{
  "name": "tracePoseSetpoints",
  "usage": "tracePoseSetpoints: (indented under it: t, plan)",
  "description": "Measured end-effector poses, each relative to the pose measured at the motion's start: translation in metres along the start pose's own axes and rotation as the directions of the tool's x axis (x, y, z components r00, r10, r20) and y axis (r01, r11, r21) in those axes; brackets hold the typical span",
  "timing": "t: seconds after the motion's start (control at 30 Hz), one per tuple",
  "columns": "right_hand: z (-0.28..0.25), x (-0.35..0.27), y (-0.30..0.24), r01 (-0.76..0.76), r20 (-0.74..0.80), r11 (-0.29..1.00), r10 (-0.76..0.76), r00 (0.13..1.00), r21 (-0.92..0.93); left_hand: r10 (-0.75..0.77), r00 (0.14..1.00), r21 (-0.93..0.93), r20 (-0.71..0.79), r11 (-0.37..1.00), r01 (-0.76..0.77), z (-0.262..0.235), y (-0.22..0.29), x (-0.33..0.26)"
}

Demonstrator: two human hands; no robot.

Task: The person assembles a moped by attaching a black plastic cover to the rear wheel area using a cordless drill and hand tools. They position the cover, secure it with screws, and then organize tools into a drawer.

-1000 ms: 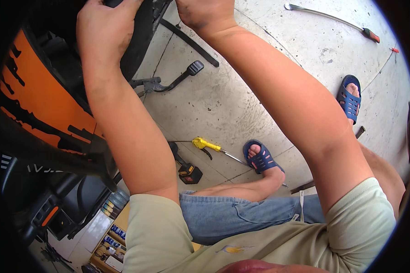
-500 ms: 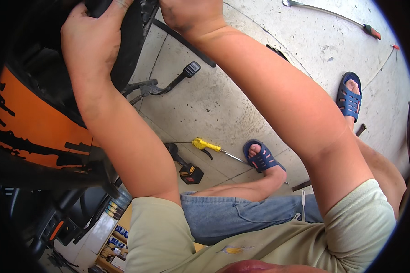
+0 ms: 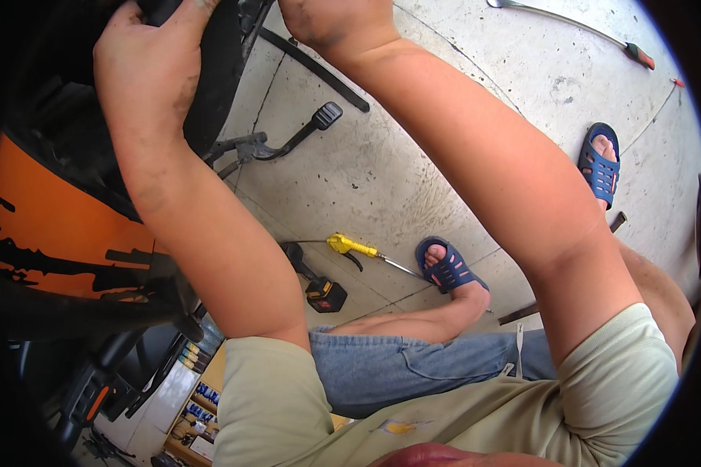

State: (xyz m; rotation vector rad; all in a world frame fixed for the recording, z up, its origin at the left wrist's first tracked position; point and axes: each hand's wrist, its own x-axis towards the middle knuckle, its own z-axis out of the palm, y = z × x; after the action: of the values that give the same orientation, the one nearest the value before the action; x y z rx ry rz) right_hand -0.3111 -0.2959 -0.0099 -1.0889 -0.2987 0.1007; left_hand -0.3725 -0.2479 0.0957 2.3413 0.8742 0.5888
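Note:
My left hand (image 3: 152, 66) is at the top left, its thumb and fingers curled around a black part (image 3: 160, 11) of a motorbike. The fingertips run into shadow and past the upper edge. Further right, my right hand (image 3: 336, 23) is at the upper edge beside the bike's dark parts. Its fingers are cut off by the frame, so its grip is hidden. Dark smudges mark both hands. Below my left hand, the bike's orange and black body panel (image 3: 70, 226) fills the left side. A black foot pedal (image 3: 327, 116) sticks out between my forearms.
On the concrete floor (image 3: 366, 179) lie a yellow air blow gun (image 3: 343, 244), a black cordless power tool (image 3: 325, 294) and a long metal lever with a red and black handle (image 3: 639, 55). A black strip (image 3: 319, 71) lies near the bike. My sandalled feet (image 3: 444, 265) stand apart.
My left hand has shifted slightly left, and my right hand slightly to the right. The orange panel sits a little lower in view. My right forearm now covers a dark object on the floor.

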Motion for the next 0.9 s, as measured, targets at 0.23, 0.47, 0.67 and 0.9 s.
tracePoseSetpoints:
  t: [0.23, 0.47, 0.67, 0.9]
  plan:
    - [0.0, 0.002, 0.003, 0.039, 0.006, 0.999, -0.039, 0.999, 0.033, -0.011, 1.0, 0.057, -0.02, 0.998, 0.012, 0.0, 0.001, 0.001]
    - [0.0, 0.003, -0.004, -0.021, -0.006, 0.999, 0.02, 1.0, -0.037, 0.013, 1.0, 0.04, -0.022, 0.999, -0.012, 0.002, -0.001, 0.0]
    - [0.004, 0.004, -0.01, -0.05, -0.061, 0.991, 0.043, 0.997, -0.127, 0.038, 0.999, 0.022, 0.014, 0.999, -0.039, 0.0, -0.003, 0.002]
    - [0.004, 0.003, -0.012, -0.006, -0.002, 0.962, 0.006, 1.0, -0.273, 0.02, 1.0, 0.028, 0.006, 0.999, -0.02, 0.0, 0.0, 0.0]
